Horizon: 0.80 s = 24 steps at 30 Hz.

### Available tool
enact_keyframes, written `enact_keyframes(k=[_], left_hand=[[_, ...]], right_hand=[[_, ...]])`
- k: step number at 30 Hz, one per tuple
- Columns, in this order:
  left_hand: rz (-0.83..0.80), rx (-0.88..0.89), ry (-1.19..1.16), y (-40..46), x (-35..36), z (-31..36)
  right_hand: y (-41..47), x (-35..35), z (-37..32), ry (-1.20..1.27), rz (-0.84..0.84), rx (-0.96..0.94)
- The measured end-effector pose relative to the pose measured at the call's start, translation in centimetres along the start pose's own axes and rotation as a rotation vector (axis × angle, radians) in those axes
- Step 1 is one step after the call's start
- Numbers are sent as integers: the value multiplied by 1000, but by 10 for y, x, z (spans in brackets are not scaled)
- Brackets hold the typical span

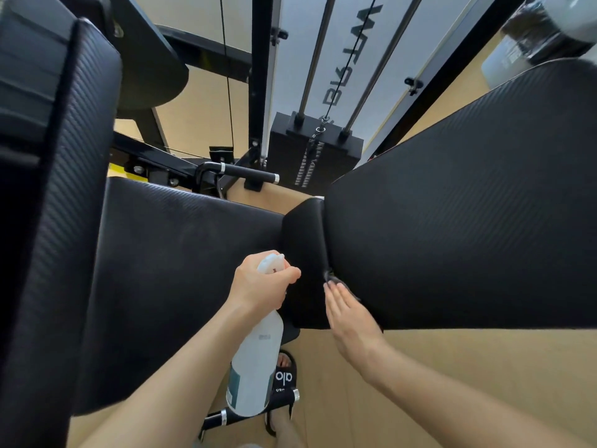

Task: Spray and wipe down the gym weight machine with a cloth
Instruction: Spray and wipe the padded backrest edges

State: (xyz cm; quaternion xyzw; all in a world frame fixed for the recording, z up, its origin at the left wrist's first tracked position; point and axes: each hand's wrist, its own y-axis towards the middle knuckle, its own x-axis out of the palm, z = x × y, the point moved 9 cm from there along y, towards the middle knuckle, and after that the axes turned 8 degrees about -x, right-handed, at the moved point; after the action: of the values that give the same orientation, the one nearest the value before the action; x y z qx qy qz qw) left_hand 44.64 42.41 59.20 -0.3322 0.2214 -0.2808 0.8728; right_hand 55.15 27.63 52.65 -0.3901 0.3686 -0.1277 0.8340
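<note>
the left hand [261,282] gripped the neck of a white spray bottle [255,360], fingers curled round the trigger head, at 6 o'clock in the frame over the black seat pad [181,253]. the right hand [350,318] lay flat with straight fingers, pressing a dark cloth [336,280] against the edge of the right-hand pad [468,221]; most of the cloth was hidden beneath the fingers and hard to separate from the black upholstery. the weight stack [315,153] stood at 12 o'clock. a sandalled foot [284,383] showed partly behind the bottle.
</note>
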Motion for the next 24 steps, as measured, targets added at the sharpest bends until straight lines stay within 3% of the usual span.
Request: enact_keyframes(k=[12, 16, 21, 24], left_hand=[[75, -10, 40, 20, -17, -29], [82, -12, 63, 22, -16, -31], [74, -10, 80, 17, -14, -21], [78, 10, 71, 16, -17, -11]], right_hand=[[108, -36, 148, -18, 15, 291], [99, -29, 120, 43, 31, 303], [42, -17, 31, -10, 16, 173], [31, -10, 18, 31, 69, 123]])
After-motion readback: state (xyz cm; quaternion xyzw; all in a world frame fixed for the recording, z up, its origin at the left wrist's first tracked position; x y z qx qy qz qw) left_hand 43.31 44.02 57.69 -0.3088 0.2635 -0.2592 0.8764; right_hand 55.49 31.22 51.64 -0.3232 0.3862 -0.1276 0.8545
